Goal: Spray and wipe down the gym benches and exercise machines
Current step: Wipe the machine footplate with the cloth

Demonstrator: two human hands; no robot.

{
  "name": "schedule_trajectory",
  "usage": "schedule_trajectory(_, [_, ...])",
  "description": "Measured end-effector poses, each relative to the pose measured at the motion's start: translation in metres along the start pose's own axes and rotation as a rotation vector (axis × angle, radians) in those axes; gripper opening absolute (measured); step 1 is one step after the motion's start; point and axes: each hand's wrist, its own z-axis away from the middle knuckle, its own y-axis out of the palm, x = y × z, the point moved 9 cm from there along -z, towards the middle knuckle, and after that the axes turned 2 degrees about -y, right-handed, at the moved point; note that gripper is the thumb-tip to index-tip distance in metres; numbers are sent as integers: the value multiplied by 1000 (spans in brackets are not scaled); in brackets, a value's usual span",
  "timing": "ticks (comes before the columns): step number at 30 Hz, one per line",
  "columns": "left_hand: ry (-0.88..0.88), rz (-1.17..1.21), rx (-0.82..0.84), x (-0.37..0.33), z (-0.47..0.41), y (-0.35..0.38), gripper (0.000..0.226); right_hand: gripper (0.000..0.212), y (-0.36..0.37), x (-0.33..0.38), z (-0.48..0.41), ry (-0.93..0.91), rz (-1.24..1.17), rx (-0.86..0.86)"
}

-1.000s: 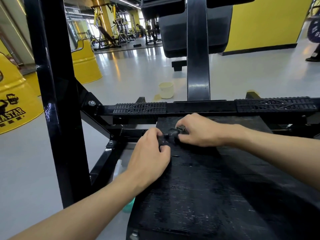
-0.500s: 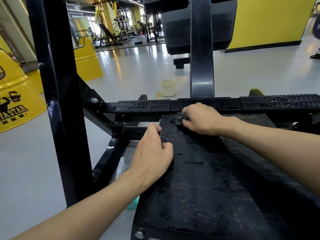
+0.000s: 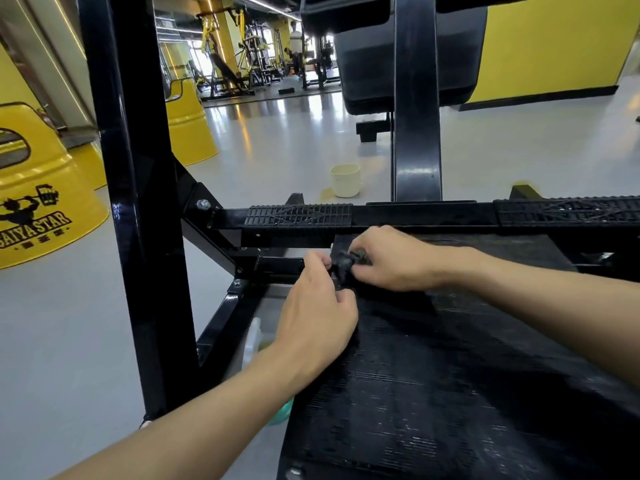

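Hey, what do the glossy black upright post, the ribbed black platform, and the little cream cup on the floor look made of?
Glossy black upright post: likely painted steel; square edges, sharp reflections, bolted bracket. Ribbed black platform: probably matte rubber or textured plastic; fine grooves, dull scattered glints. Little cream cup: seemingly plastic; smooth, opaque, soft sheen, though ceramic is possible.

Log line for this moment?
step: wiping | right hand: grips dark cloth on platform | left hand: holds cloth end | bottle: on floor

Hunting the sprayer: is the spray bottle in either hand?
No, the left hand and right hand both hold the dark cloth; the spray bottle sits on the floor.
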Motion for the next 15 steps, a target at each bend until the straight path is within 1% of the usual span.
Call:
schedule_trajectory(1, [2, 2, 2, 0, -1, 0, 30, 13, 3, 7, 1, -37, -15, 41])
schedule_trajectory(2, [-1, 6, 6, 0, -1, 0, 30, 12, 2, 6, -1, -48, 22, 42])
schedule_trajectory(3, [-8, 12, 13, 1, -2, 1, 30, 13, -3, -1, -6, -22, 80, 4])
schedule_trajectory(5, [-18, 25, 18, 2, -1, 1, 30, 16, -15, -24, -12, 85, 171, -113])
schedule_trajectory(7, [-21, 35, 14, 3, -1, 1, 30, 18, -16, -34, -11, 162, 161, -168])
schedule_trajectory(9, [-31, 25, -4, 4, -1, 0, 30, 17, -7, -13, -10, 93, 92, -103])
schedule_trajectory(11, [-49, -2, -17, 7, -1, -1, 31, 15, 5, 15, -6, -28, -10, 35])
schedule_trajectory(12, [-58, -9, -20, 8, -2, -1, 31, 15, 7, 22, -6, -60, -1, 69])
schedule_trajectory(13, [-65, -12, -21, 9, -2, -1, 31, 15, 3, 19, -10, -56, 38, 52])
schedule_trajectory(15, [-72, -7, -16, 10, -3, 1, 32, 17, -8, 0, -18, 31, 144, -58])
